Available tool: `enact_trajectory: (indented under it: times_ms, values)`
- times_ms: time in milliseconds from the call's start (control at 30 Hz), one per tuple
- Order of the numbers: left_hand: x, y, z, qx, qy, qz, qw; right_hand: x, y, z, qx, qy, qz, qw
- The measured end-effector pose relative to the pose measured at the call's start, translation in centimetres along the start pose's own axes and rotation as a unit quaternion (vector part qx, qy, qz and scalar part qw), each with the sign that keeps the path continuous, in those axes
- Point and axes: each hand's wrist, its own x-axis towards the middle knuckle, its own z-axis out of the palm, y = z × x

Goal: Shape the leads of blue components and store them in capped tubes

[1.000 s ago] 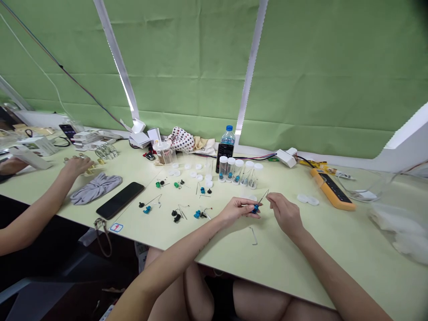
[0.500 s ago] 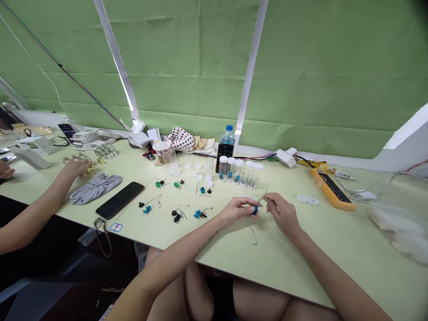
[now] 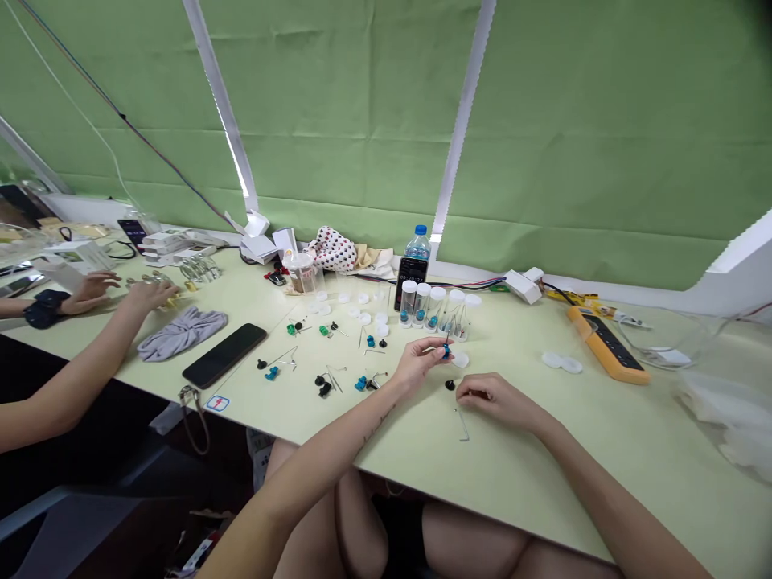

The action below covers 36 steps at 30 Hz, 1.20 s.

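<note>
While left hand (image 3: pixel 417 362) pinches a half-hidden blue part (image 3: pixel 446 351), right hand (image 3: pixel 491 394) curled, fingers (image 3: pixel 466 392) together

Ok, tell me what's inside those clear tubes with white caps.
Teal-blue parts sit at the bottoms of the white-capped clear plastic tubes; whatever lies beneath or behind those parts is covered.

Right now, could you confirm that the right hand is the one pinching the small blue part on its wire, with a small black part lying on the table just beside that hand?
Not quite: the head view shows the left hand, not the right hand, pinching the small blue part on its wire. The small black part does lie on the table just beside the right hand.
</note>
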Motion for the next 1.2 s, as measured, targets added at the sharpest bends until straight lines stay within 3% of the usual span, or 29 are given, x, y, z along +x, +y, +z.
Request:
enact_trajectory:
  times_ms: [167,367,600,733,967,1067,1200]
  values:
    - [-0.8,1.1,0.7,0.009,-0.008,0.015,1.000,0.0,-0.3,-0.2,0.080,-0.109,0.009,0.991]
    - [-1.0,1.3,0.9,-0.010,-0.030,0.012,0.999,0.1,-0.9,-0.3,0.097,-0.200,0.012,0.975]
    - [-1.4,1.6,1.1,-0.013,-0.031,0.043,0.999,-0.1,-1.6,0.4,0.026,-0.176,-0.022,0.984]
    - [-1.1,1.3,0.9,-0.009,-0.022,0.068,0.997,-0.2,-2.2,1.0,-0.090,-0.142,-0.061,0.984]
    - [-0.3,0.4,0.4,-0.011,-0.020,0.076,0.997,-0.7,-3.8,3.0,-0.364,-0.078,-0.131,0.919]
    - [0.0,-0.2,0.0,-0.019,-0.024,0.065,0.997,-0.7,-4.0,3.4,-0.374,-0.077,-0.138,0.914]
    - [0.6,-1.2,-0.5,-0.033,-0.018,0.057,0.998,-0.6,-3.7,2.1,-0.241,-0.071,-0.074,0.965]
